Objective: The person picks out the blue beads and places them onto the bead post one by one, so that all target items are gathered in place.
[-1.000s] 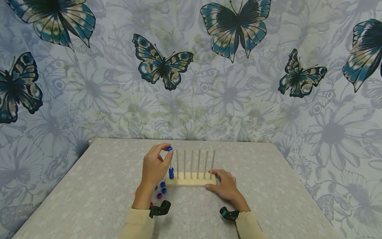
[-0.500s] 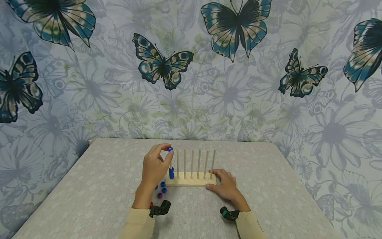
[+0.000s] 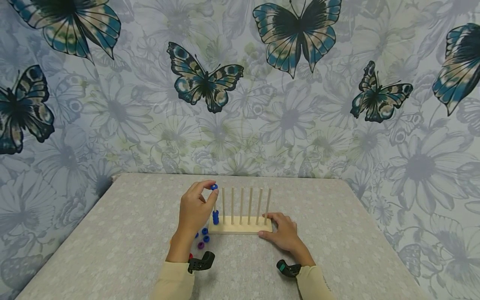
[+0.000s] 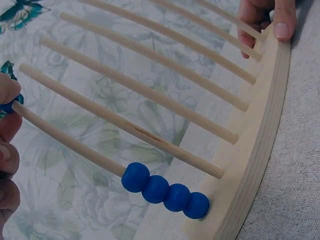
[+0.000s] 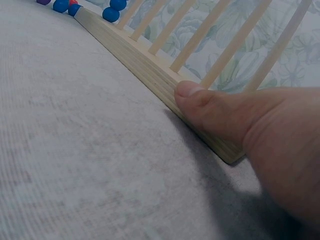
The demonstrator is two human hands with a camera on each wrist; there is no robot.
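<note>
Holds blue bead (image 3: 214, 187) pinched in left hand (image 3: 194, 210), the nearer hand, at tip of leftmost peg (image 4: 68, 139), along that peg's upright axis above four stacked blue beads (image 4: 159, 190), and grips wooden base (image 3: 240, 226) at right end with right hand (image 3: 282, 232).

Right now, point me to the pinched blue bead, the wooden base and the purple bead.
Pinched blue bead (image 3: 214, 187), head view: its exposed part.
Wooden base (image 3: 240, 228), head view: bare top face, near edge.
Purple bead (image 3: 201, 246), head view: visible middle.

Butterfly-and-flower backdrop (image 3: 247, 125) behind a pale, faintly patterned table (image 3: 337, 237).
</note>
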